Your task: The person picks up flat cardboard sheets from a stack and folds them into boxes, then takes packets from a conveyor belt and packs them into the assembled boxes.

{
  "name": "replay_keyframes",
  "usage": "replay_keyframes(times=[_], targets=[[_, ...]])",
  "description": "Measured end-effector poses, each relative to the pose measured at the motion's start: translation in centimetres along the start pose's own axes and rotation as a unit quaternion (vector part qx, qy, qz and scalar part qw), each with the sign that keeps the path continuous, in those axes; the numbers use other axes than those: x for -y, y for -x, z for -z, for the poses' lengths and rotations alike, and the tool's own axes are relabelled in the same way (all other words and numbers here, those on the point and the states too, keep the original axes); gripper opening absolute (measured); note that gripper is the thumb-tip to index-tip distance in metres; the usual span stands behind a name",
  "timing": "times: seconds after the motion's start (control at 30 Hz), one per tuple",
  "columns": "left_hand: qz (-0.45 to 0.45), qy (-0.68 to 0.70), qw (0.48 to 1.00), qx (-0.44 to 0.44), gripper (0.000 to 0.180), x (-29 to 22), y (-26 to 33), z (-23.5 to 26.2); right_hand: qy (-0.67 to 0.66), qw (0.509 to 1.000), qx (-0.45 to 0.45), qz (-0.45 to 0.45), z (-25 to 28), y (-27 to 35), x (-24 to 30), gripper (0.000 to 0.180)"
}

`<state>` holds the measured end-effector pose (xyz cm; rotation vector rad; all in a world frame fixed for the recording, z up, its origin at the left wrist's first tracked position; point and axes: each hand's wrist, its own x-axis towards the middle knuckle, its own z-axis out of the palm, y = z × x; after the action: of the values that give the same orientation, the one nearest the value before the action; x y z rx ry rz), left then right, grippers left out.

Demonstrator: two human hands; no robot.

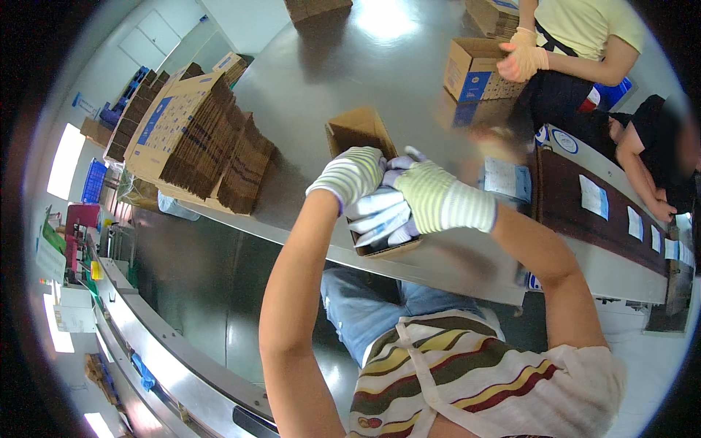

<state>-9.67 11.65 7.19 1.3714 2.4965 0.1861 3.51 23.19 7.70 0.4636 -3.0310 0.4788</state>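
Note:
On the metal table in front of me stands an open cardboard box (pixel 361 125) with white-and-blue packets (pixel 378 210) bunched in its near part. My left hand (pixel 347 177), in a striped white-and-green glove, lies at the packets' far left with its fingers curled inward. Its fingertips are hidden. My right hand (pixel 432 196), gloved alike, wraps round the packets from the right, with purple fingertips at their near end. Both hands are closed and close together over the box. Another white-and-blue packet stack (pixel 505 180) lies right of my right hand.
Stacks of flattened cartons (pixel 197 139) stand on the table at the left. A co-worker's gloved hands (pixel 523 57) are at another open carton (pixel 478 73). To the right, a dark conveyor belt (pixel 569 182) carries several packets, with a second person beyond it.

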Motion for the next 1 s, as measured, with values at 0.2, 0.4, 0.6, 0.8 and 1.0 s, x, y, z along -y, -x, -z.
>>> replay_keyframes(times=[0.2, 0.4, 0.6, 0.8, 1.0], targets=[[0.025, -0.08, 0.968, 0.235, 0.03, -1.1, -2.8, -3.6, 0.034, 0.997, -0.065, 0.022, -0.6, 4.3, 1.8, 0.093], [-0.07, -0.024, 0.953, 0.293, 0.037, 0.4, -0.3, -2.9, 0.074, 0.995, -0.065, -0.013, -3.2, 4.2, 2.3, 0.098], [-0.161, -0.015, 0.975, 0.154, 0.039, -1.8, 2.5, -3.5, 0.017, 0.99, -0.117, -0.075, -3.4, 3.9, 1.4, 0.112], [-0.065, -0.035, 0.997, 0.002, 0.034, -4.2, 6.5, -2.7, -0.096, 0.979, -0.178, -0.007, -3.6, 4.6, 0.4, 0.109], [-0.042, -0.044, 0.998, -0.035, 0.032, -4.7, 8.1, -2.1, -0.276, 0.936, -0.122, -0.179, -0.9, 10.9, -9.1, 0.054]])
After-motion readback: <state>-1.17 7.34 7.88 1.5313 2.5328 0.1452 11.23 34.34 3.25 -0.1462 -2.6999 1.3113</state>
